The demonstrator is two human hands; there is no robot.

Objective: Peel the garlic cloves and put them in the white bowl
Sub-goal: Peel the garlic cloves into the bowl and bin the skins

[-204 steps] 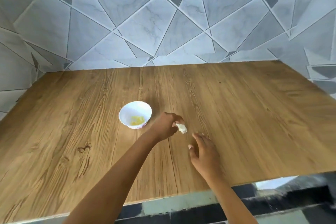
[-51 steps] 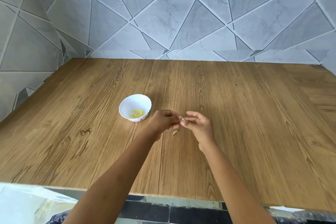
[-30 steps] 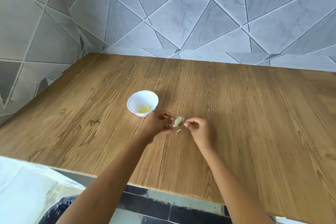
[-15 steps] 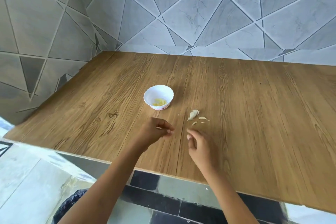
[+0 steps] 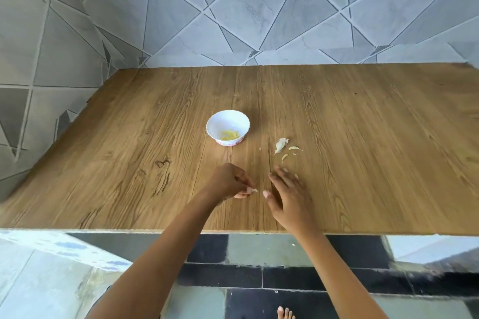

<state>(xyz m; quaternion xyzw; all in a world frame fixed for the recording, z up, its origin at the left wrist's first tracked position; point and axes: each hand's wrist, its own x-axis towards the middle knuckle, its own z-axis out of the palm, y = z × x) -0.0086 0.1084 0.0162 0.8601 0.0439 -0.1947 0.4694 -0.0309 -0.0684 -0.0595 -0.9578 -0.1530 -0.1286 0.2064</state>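
The white bowl (image 5: 216,122) stands mid-table with yellowish peeled garlic (image 5: 229,134) in its bottom. To its right a whitish garlic piece (image 5: 281,144) lies on the wood, with two thin peel slivers (image 5: 295,148) beside it. My left hand (image 5: 229,184) hovers nearer the table's front edge with curled fingers. A pale tip shows at its fingertips; I cannot tell whether it is a nail or a scrap of garlic. My right hand (image 5: 287,195) is just to the right of it, fingers spread and blurred, holding nothing.
The wooden table (image 5: 375,163) runs back to a grey tiled wall. Its front edge crosses below my wrists. Dark floor tiles and a bare foot (image 5: 285,314) show below the edge.
The garlic piece that was between my fingers a second ago now lies on the table with the peel slivers. Both hands have drawn back toward the front edge.
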